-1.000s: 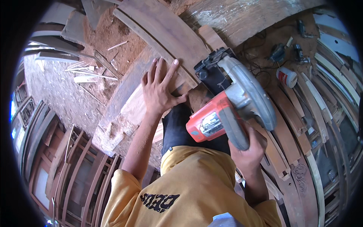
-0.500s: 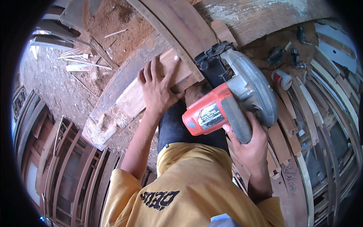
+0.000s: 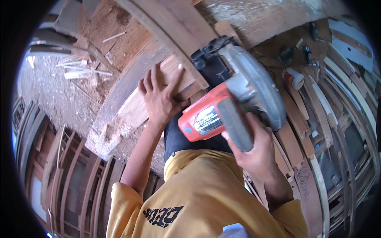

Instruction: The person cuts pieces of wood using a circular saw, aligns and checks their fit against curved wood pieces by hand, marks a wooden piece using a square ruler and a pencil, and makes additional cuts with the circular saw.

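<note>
The left hand [image 3: 160, 97] lies flat with fingers spread on a board [image 3: 152, 93], just left of the saw [image 3: 234, 99]. The right hand [image 3: 254, 152] wraps the saw's grey handle. The board's left edge overhangs the sawdust-covered bench [image 3: 119, 85].

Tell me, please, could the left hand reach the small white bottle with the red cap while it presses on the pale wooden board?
Probably not: the left hand lies flat on the pale wooden board, and the red-and-grey circular saw sits between it and the small white bottle.
</note>
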Tool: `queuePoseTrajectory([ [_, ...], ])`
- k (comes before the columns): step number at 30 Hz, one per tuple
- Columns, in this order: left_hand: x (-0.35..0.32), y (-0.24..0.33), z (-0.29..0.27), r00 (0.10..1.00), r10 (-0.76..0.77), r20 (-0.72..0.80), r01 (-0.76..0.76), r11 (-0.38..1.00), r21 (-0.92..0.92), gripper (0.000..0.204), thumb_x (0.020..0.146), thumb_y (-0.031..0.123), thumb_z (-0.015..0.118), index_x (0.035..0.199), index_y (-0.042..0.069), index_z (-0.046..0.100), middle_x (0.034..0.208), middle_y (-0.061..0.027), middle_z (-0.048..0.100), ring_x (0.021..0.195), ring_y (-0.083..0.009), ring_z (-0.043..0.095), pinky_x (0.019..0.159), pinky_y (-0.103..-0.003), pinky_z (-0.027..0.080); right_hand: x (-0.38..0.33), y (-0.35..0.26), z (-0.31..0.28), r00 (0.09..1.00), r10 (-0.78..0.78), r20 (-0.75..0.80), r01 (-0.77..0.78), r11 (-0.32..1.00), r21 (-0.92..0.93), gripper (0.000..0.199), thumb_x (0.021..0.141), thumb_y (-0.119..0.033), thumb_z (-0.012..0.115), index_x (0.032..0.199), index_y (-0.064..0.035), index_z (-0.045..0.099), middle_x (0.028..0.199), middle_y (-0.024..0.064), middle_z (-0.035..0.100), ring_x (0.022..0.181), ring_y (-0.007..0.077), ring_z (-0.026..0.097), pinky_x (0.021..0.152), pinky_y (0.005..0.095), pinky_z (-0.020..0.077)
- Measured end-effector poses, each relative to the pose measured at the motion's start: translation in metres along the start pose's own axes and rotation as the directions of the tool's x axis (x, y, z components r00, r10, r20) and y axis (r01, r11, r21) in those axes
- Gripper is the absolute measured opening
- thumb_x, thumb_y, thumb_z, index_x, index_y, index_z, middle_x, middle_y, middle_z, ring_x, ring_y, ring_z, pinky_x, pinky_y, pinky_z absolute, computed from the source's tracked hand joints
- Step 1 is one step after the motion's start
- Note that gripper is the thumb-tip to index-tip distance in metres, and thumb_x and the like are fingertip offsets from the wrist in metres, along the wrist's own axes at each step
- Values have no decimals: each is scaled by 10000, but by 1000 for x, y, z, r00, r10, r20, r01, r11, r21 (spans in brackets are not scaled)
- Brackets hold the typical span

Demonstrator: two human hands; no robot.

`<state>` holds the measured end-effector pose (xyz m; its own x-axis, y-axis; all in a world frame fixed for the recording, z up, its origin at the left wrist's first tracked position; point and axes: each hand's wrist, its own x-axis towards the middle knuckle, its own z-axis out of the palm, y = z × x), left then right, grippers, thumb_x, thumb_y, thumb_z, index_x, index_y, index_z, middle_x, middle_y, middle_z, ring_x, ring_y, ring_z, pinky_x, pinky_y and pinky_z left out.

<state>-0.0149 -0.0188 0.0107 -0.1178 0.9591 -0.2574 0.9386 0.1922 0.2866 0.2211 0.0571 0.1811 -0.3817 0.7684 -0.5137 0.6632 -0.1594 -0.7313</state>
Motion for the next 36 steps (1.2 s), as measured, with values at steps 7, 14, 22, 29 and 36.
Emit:
queuePoseTrajectory([
  [7, -5, -19, 25, 998, 46, -47, -41, 994, 97, 726, 936, 575, 602, 1626, 370, 509, 1665, -279, 343, 1511, -469, 332, 1243, -607, 192, 12, 0, -2, 990, -121, 79, 118, 992, 37, 555, 762, -11, 753, 1293, 22, 596, 1002, 231, 733, 878, 423, 747, 787, 490, 594],
  [14, -10, -14, 25, 997, -43, -70, 41, 999, -21, 659, 987, 572, 592, 1607, 360, 527, 1670, -270, 338, 1515, -467, 334, 1232, -606, 229, 18, 2, 11, 979, -205, -8, 205, 979, -5, 345, 919, -86, 647, 1246, 24, 660, 905, 165, 706, 734, 331, 717, 657, 470, 581],
  [22, -25, -9, 8, 999, 52, 3, -52, 998, -31, 682, 959, 569, 623, 1600, 354, 535, 1669, -272, 335, 1514, -470, 333, 1229, -609, 230, 29, -5, 19, 968, -234, -94, 228, 971, -75, 294, 921, -147, 670, 1189, -27, 695, 974, 156, 700, 798, 314, 716, 671, 460, 598],
  [29, -29, -12, -1, 997, 77, 30, -75, 996, -45, 703, 934, 566, 650, 1594, 348, 541, 1668, -275, 333, 1513, -472, 332, 1227, -613, 231, 43, -12, 24, 970, -237, -57, 232, 969, -79, 363, 841, -153, 731, 1183, -43, 680, 910, 147, 681, 742, 300, 709, 619, 424, 581],
  [36, -27, -15, 0, 996, 88, 32, -86, 994, -65, 724, 910, 564, 677, 1587, 342, 547, 1666, -277, 331, 1513, -474, 331, 1225, -616, 232, 55, -22, 21, 975, -224, 0, 223, 974, -40, 412, 730, -155, 804, 1104, -40, 674, 870, 129, 657, 734, 283, 701, 623, 420, 570],
])
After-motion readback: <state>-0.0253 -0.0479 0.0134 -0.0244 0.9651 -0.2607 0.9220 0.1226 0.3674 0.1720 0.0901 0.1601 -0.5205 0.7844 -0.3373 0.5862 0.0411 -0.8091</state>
